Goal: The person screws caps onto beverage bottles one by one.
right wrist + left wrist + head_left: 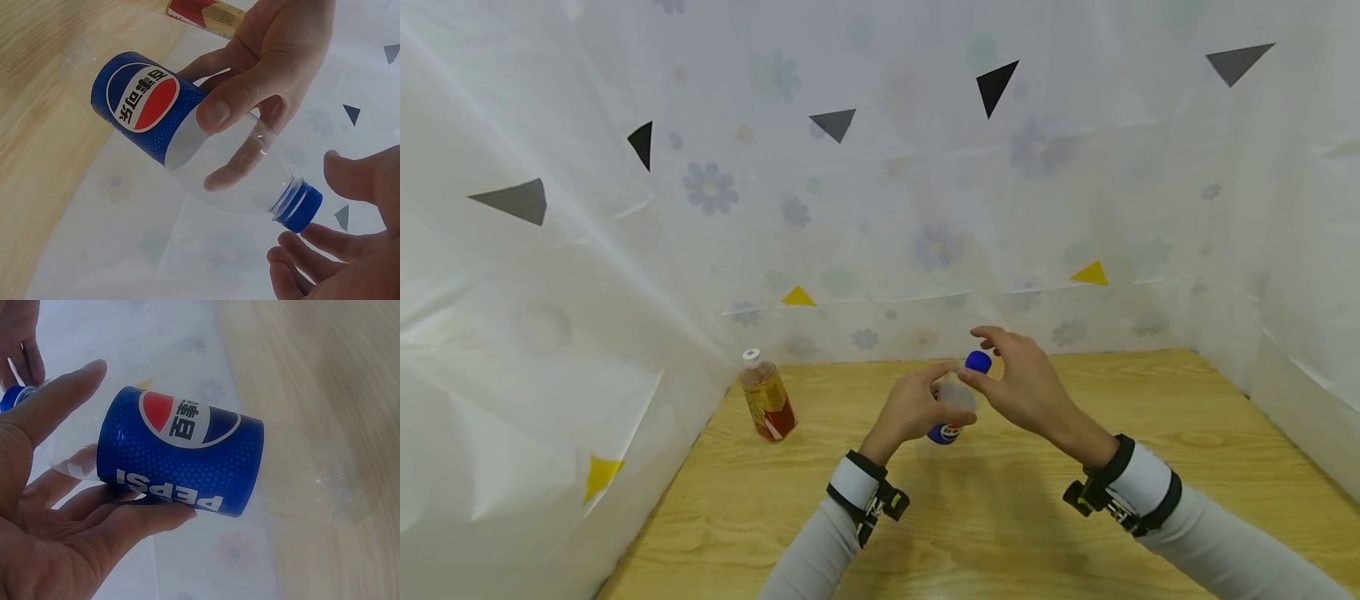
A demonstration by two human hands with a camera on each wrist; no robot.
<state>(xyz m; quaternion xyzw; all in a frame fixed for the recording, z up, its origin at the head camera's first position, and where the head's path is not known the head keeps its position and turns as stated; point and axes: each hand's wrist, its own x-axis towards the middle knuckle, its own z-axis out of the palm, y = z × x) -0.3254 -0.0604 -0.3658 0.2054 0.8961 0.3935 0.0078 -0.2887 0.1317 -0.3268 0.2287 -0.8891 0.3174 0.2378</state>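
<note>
A clear plastic Pepsi bottle (181,453) with a blue label leans within my left hand (916,405), whose thumb and fingers hold it from both sides around the label's upper edge and the shoulder. No drink shows inside the clear part. Its blue cap (299,206) sits on the neck, tipped toward the right hand. My right hand (1028,385) is at the cap, thumb and fingers spread around it. In the right wrist view that thumb stands off the cap, while a fingertip lies right at the cap's edge.
A bottle of amber drink (767,398) with a white cap stands at the left of the wooden table (1150,467). White patterned sheeting (887,208) closes in the back and both sides. Each wrist wears a strapped camera.
</note>
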